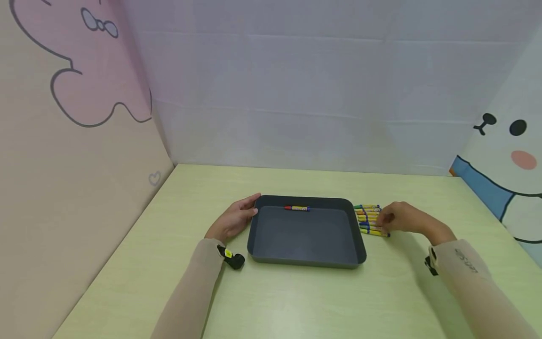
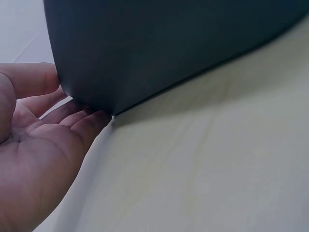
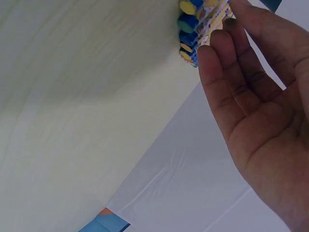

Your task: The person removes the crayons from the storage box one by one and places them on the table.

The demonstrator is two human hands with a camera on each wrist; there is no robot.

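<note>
A dark grey tray (image 1: 306,240) lies on the table. My left hand (image 1: 235,219) is at its far left corner; in the left wrist view the thumb (image 2: 41,79) touches the tray wall (image 2: 169,43) and nearly straight fingers meet its lower edge. A red crayon (image 1: 297,208) with a yellow and blue wrapper rests inside along the far wall. Right of the tray several crayons (image 1: 367,218) lie side by side. Over their right ends is my right hand (image 1: 404,219), fingers bent down; its fingertips partly hide the crayons (image 3: 188,26), so I cannot see whether one is pinched.
The pale wooden table (image 1: 288,301) ends at a whitish back panel (image 1: 275,103). Printed side panels stand at left (image 1: 84,188) and right (image 1: 516,141). A black wrist strap with a small camera (image 1: 235,260) sits on the left sleeve.
</note>
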